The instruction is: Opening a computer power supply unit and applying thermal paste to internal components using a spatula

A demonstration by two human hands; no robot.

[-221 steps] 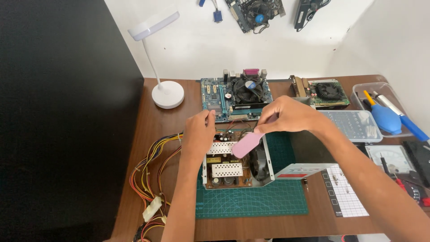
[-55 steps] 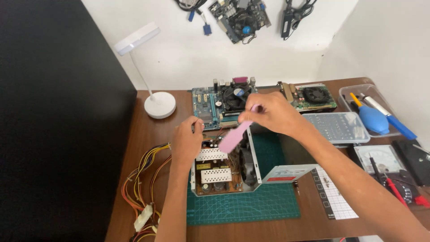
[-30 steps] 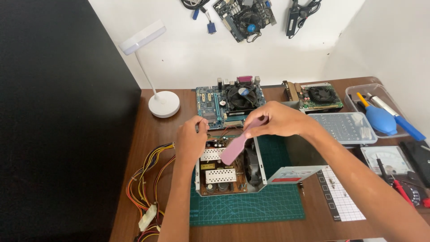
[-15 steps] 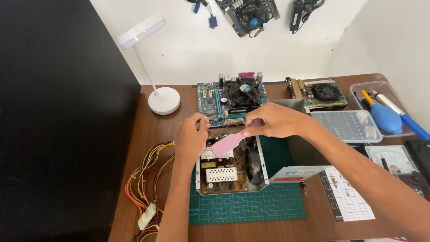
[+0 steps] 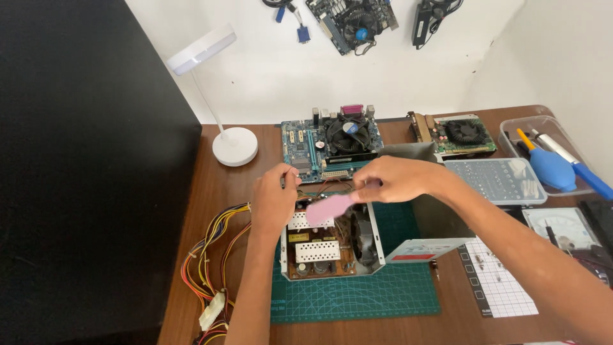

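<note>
An opened power supply unit (image 5: pixel 322 248) with bare circuit board, heatsinks and a fan rests on a green cutting mat (image 5: pixel 357 297). My left hand (image 5: pixel 274 199) grips its far left corner. My right hand (image 5: pixel 393 179) holds a pink brush (image 5: pixel 329 208) by one end, with the brush lying across the top of the unit's inside. The removed metal cover (image 5: pixel 424 217) lies just right of the unit, under my right forearm.
A blue motherboard (image 5: pixel 332 144) and a graphics card (image 5: pixel 456 134) lie at the back of the brown desk (image 5: pixel 214 191). A white lamp (image 5: pixel 233 144) stands back left. Coloured cables (image 5: pixel 211 268) trail left. A clear screw box (image 5: pixel 495 179), a tool tray (image 5: pixel 555 160) and a multimeter (image 5: pixel 565 227) sit right.
The pink brush has swung from tilted downward to nearly level across the unit. My right hand shifted slightly along the unit's far edge. The left hand stays on the corner.
</note>
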